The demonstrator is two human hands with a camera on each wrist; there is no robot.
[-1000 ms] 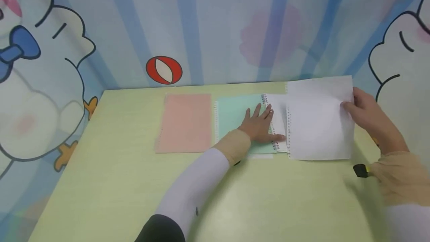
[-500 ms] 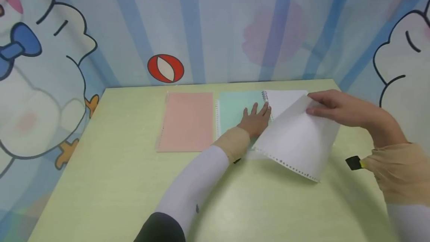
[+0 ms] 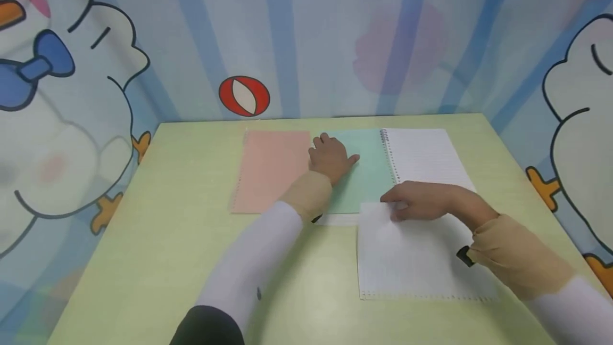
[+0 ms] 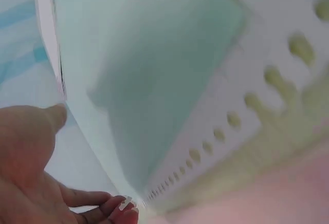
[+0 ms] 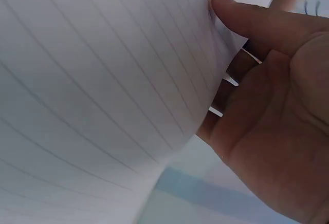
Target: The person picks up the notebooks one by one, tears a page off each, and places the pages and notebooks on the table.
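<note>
In the head view, my right hand (image 3: pixel 421 201) pinches the top edge of a loose white sheet (image 3: pixel 407 260), whose torn row of holes faces the front. The right wrist view shows my thumb on the lined sheet (image 5: pixel 103 90) and the other fingers behind it. My left hand (image 3: pixel 330 158) is over the left part of a mint-green notebook cover (image 3: pixel 369 169), thumb spread apart from the fingers. An open spiral notebook with a lined page (image 3: pixel 421 153) joins that cover at the coil. Another punched sheet (image 4: pixel 221 111) lies beneath the green cover, its holes showing along the left edge.
A pink notebook (image 3: pixel 275 172) lies to the left of the green cover. The pale yellow-green table (image 3: pixel 191 238) meets a cartoon-printed backdrop (image 3: pixel 325 41) at the back and sides.
My right hand has brought the loose sheet from the notebook's right side down to the front, turning its holed edge toward me. My left hand has shifted left from the coil across the green cover.
</note>
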